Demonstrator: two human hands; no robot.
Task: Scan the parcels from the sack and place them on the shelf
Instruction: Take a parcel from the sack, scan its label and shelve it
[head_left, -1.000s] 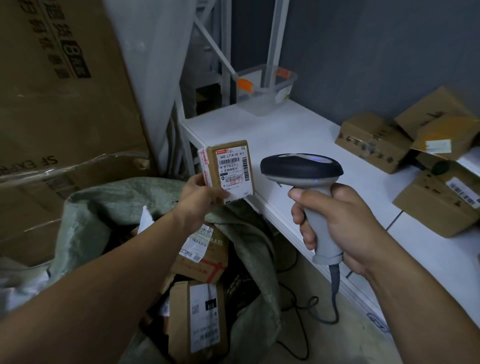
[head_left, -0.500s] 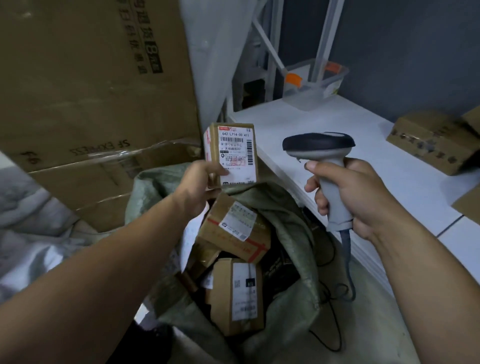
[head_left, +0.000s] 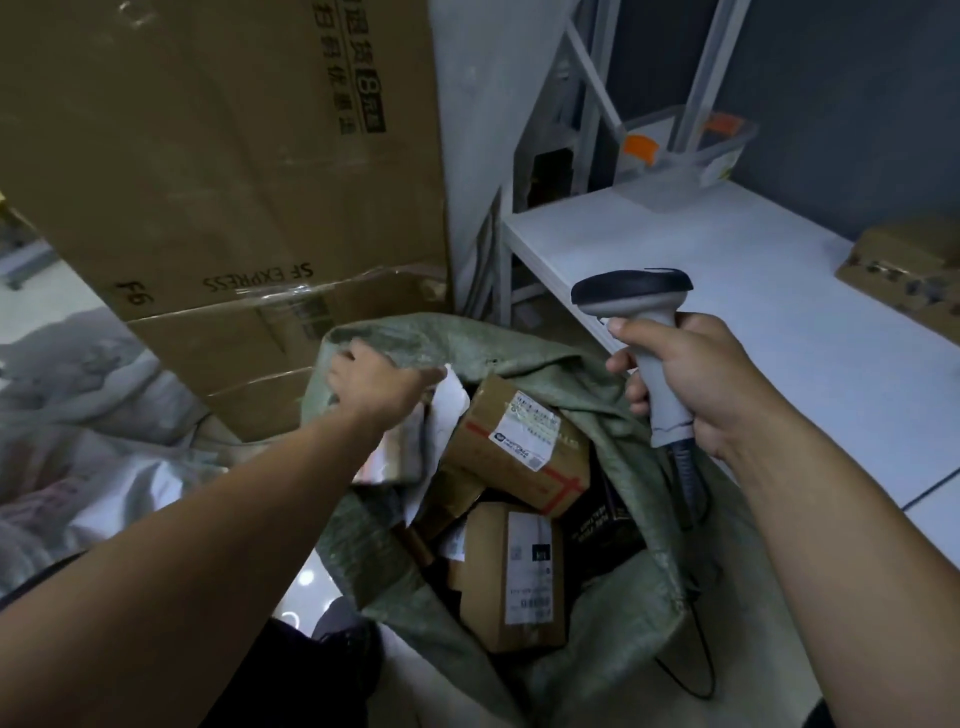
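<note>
Gripping scanner (head_left: 631, 291) by its handle in right hand (head_left: 691, 395), 3 o'clock. Lowered left hand (head_left: 374, 387) to sack (head_left: 519, 353) rim, 10 o'clock; cannot tell whether clasping anything. No longer holding up small labelled parcel; unseen on shelf (head_left: 727, 291), 2 o'clock. Probably reaching for next; parcels (head_left: 514, 441) remaining at centre.
</note>
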